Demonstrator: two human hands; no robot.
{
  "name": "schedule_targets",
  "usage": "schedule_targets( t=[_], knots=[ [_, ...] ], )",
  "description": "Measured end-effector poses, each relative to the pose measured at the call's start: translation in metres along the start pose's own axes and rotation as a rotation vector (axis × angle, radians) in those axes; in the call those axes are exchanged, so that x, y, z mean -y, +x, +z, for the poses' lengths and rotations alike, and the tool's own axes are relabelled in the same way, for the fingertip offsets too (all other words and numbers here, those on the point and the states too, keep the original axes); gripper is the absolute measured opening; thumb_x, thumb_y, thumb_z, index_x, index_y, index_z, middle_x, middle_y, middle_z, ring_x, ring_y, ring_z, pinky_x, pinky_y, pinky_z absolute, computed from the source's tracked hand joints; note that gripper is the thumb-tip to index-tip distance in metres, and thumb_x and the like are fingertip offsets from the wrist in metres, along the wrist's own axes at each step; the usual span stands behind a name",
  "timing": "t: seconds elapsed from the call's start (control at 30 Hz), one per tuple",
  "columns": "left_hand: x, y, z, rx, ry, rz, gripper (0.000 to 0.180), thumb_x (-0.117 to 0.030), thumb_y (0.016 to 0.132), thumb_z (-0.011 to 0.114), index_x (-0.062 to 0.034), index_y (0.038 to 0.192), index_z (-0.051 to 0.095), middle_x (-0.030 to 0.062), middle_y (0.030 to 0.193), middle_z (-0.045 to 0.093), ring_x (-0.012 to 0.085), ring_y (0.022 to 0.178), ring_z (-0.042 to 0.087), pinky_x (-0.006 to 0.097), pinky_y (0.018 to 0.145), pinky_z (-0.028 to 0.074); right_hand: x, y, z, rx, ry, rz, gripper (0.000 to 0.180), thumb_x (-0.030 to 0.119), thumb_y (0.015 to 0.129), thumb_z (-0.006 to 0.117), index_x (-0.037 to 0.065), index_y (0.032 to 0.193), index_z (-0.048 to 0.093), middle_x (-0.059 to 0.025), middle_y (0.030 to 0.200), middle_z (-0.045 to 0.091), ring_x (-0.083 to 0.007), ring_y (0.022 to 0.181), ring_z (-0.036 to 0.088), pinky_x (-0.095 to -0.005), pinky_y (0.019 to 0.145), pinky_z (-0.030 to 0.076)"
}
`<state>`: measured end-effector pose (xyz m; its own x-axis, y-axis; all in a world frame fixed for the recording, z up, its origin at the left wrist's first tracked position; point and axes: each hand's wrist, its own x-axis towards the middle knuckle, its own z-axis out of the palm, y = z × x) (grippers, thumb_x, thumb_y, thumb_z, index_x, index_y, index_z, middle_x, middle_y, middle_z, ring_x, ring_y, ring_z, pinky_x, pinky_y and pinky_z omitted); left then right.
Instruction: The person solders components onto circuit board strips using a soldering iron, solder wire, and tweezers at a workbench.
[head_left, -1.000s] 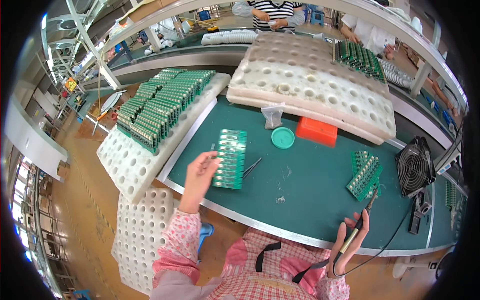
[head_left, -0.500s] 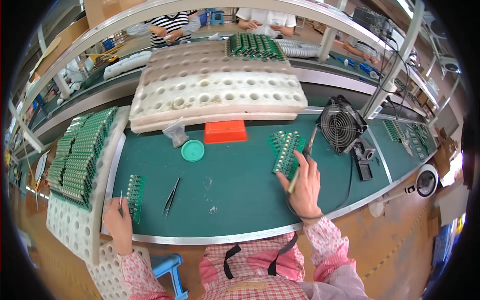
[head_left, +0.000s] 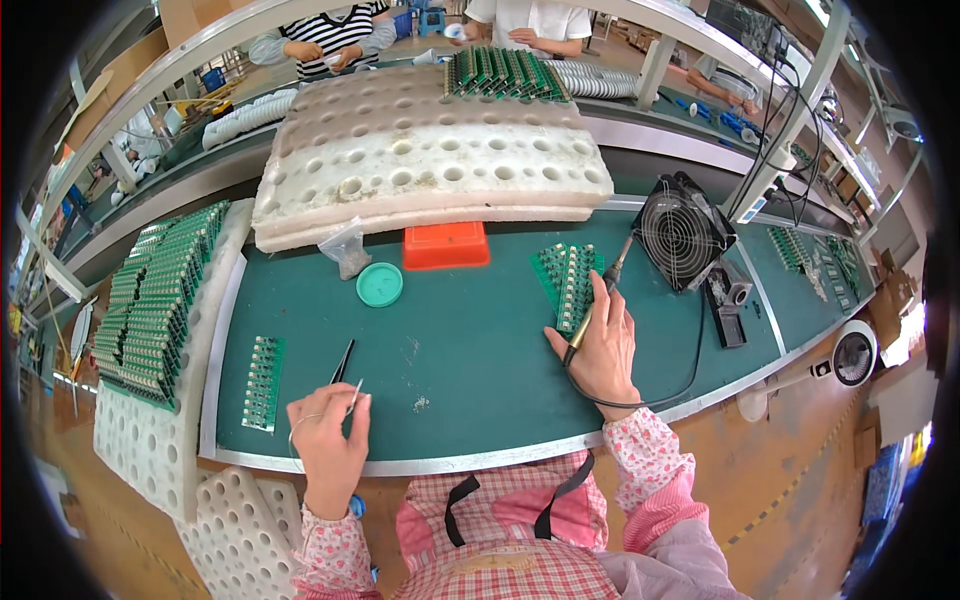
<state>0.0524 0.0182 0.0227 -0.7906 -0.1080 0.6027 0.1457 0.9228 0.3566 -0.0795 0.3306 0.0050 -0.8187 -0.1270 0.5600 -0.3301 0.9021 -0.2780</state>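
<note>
My right hand (head_left: 598, 355) is closed round a soldering iron (head_left: 573, 350). Its thin end points up toward the black fan, and its cable loops below my wrist. Just beyond those fingers lie overlapping green circuit boards (head_left: 575, 285) with rows of pale parts. Near the front edge, my left hand (head_left: 332, 435) pinches a thin silvery solder wire (head_left: 356, 394), which curls back beside the hand. Black tweezers (head_left: 344, 360) lie right behind the left fingertips, their lower part hidden. To the left of that hand a single circuit board (head_left: 263, 385) lies on the green mat (head_left: 480, 370).
Racked boards (head_left: 160, 300) fill white foam at left. A large holed foam block (head_left: 430, 185) stands behind a red tray (head_left: 446, 246), green lid (head_left: 380, 285) and plastic bag (head_left: 345, 252). The fan (head_left: 684, 235) and iron stand (head_left: 728, 300) are at right. People work beyond.
My left hand has moved right, from beside the single board to near the tweezers. The soldering iron is still in my right hand, which has shifted slightly. The view has tilted a little.
</note>
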Motion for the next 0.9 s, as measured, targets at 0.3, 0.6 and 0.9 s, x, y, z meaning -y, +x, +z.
schedule_targets(
  t=[0.3, 0.6, 0.9],
  knots=[
    [0.003, -0.011, 0.008, 0.023, -0.003, -0.084, 0.007, -0.01, 0.087, 0.072, -0.006, 0.087, 0.067, 0.0059, 0.09, 0.071, 0.0257, 0.08, 0.064, 0.038, 0.079, 0.042, -0.019, -0.007, -0.013, -0.127, 0.144, 0.03, 0.034, 0.0, 0.085, 0.071, 0.015, 0.115, 0.067, -0.0152, 0.12, 0.057, -0.0335, 0.094, 0.067, -0.0414, 0.074, 0.056],
    [0.027, 0.007, 0.005, 0.174, 0.378, -0.127, 0.028, -0.017, 0.088, 0.072, -0.0044, 0.111, 0.063, 0.0111, 0.108, 0.065, 0.0311, 0.097, 0.06, 0.043, 0.083, 0.042, 0.01, -0.071, -0.047, -0.021, 0.264, -0.404, 0.051, -0.004, 0.066, 0.073, 0.01, 0.115, 0.075, -0.0219, 0.114, 0.058, -0.0334, 0.092, 0.067, -0.0377, 0.073, 0.058],
    [-0.044, 0.009, 0.003, 0.27, 0.12, 0.125, 0.012, -0.012, 0.094, 0.059, -0.0087, 0.102, 0.067, 0.006, 0.097, 0.067, 0.0266, 0.09, 0.06, 0.041, 0.081, 0.039, 0.039, -0.1, -0.059, 0.34, 0.602, -0.402, 0.045, 0.014, 0.074, 0.081, 0.01, 0.117, 0.068, -0.0209, 0.11, 0.06, -0.036, 0.094, 0.068, -0.0408, 0.078, 0.06]
  ],
)
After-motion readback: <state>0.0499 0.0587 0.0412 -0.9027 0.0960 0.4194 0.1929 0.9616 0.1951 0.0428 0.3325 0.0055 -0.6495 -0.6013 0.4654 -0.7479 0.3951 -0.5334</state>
